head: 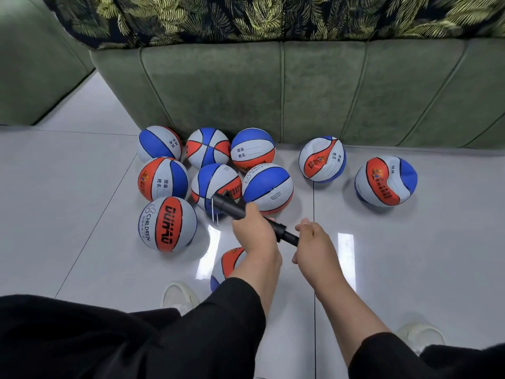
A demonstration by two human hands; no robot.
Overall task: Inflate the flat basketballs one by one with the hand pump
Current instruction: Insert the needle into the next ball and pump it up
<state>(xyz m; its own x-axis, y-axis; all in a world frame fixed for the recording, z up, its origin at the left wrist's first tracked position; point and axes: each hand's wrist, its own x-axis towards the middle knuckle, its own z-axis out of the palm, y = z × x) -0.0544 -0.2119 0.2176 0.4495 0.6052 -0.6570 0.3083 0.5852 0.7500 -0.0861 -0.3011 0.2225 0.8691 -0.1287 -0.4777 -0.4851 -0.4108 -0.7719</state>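
**Both hands on the pump, above a ball on the floor**

The left hand (252, 231) is wrapped around the black barrel of the hand pump (232, 209), fingers curled tight about it. The right hand (314, 243) is closed as a fist on the pump's handle end, where the thinner rod runs out of the barrel toward it. The pump lies at a slant, its far tip pointing up and left over the cluster of balls.

Directly under the left forearm a ball (232, 262) lies on the grey tiled floor (82, 187), mostly hidden by the arm; only its orange, grey and blue panels peep out. Whether the pump is connected to it cannot be told.

Seven round balls sit bunched together against the base of the green sofa (300, 91), the nearest one bearing the word CHILDREN (168, 224). Off to the right, well apart from the bunch, lie two dented balls: one near the sofa (322, 160) and one farther right (385, 181), both with caved-in, creased panels.

A leaf-print cover (273, 15) drapes the sofa top. Black sleeves and two pale shoes (179, 296) show at the bottom edge.
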